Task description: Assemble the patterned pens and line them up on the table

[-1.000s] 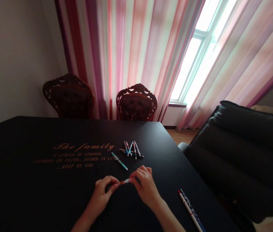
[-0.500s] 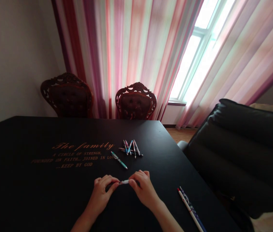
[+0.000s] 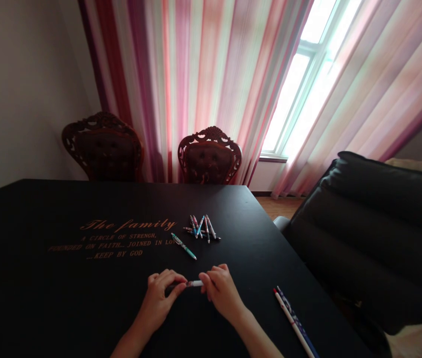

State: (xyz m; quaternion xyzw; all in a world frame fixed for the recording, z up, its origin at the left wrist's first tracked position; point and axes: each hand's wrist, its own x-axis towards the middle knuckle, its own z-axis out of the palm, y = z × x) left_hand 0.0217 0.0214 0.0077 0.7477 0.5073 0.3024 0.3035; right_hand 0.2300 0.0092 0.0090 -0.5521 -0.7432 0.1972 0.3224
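Both my hands meet low over the black table (image 3: pixel 47 298) and pinch one small white pen (image 3: pixel 195 283) between them. My left hand (image 3: pixel 162 293) closes its fingers on the pen's left end. My right hand (image 3: pixel 220 291) closes round its right end. A teal pen (image 3: pixel 183 246) lies alone just beyond my hands. Further back sits a small heap of several coloured pens (image 3: pixel 201 228).
Two pens (image 3: pixel 293 322) lie side by side near the table's right edge. Orange lettering (image 3: pixel 121 238) is printed on the tabletop. Two carved dark chairs (image 3: pixel 209 158) stand behind the table before striped curtains. A black padded chair (image 3: pixel 368 233) is on the right.
My hands have drawn slightly closer together on the white pen, and less of it shows between them. The view has shifted a little.
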